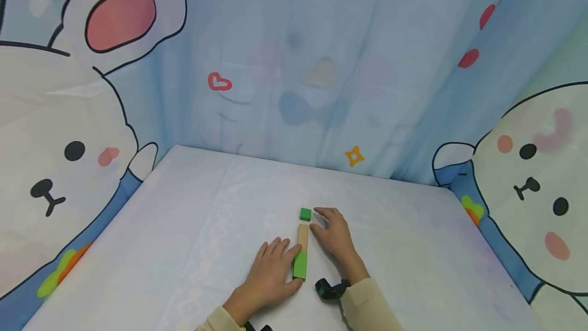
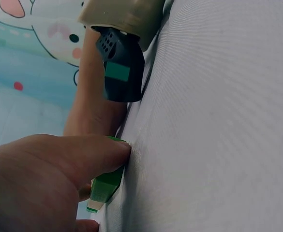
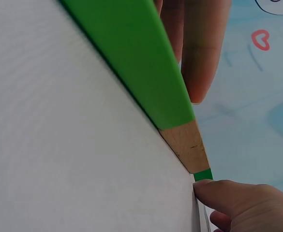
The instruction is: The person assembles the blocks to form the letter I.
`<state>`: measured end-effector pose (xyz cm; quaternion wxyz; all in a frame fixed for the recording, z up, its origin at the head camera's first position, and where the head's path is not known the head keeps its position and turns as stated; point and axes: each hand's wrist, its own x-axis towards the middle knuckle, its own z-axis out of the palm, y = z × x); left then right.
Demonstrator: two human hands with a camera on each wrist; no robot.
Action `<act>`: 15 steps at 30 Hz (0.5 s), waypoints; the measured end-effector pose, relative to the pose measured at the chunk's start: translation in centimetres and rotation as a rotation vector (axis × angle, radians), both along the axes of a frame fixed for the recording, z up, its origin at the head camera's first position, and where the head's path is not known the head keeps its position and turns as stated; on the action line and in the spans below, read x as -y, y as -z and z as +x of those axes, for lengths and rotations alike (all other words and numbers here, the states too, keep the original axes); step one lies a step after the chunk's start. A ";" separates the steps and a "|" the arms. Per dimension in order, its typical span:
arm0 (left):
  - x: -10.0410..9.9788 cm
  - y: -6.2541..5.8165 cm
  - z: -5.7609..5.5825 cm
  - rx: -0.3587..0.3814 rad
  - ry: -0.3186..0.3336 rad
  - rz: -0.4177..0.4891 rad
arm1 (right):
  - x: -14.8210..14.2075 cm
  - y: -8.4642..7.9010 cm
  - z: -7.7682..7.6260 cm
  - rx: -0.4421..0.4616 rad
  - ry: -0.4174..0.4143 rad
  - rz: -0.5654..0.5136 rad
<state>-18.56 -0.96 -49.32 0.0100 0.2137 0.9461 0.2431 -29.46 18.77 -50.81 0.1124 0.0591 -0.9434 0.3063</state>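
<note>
A long bar [image 1: 300,264] lies on the white table, green at its near part and bare wood at its far part. My left hand [image 1: 272,276] holds it, thumb at the near green end and index finger along its left side. In the left wrist view the thumb [image 2: 97,157] covers part of the green. Just beyond the wooden end sits a small green cube [image 1: 305,214]. On its right is my right hand [image 1: 337,234], thumb and index finger spread apart. The right wrist view shows this thumb [image 3: 223,193] close at the cube, overlapping it.
The table [image 1: 206,208] is covered with a white cloth. A blue curtain [image 1: 275,55] printed with cartoon bears hangs behind and at both sides. A dark wrist camera [image 1: 329,289] is strapped at my right wrist, below the sleeve [image 1: 369,305].
</note>
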 end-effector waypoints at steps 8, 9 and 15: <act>0.0 0.0 -0.1 0.001 0.002 0.003 | -0.4 -0.3 0.4 0.056 0.004 -0.023; 0.0 0.0 -0.1 0.003 0.003 0.006 | -0.5 -0.3 0.5 0.057 0.003 -0.021; 0.1 0.0 -0.1 -0.003 0.004 0.010 | -0.8 -0.5 0.9 0.053 -0.005 -0.025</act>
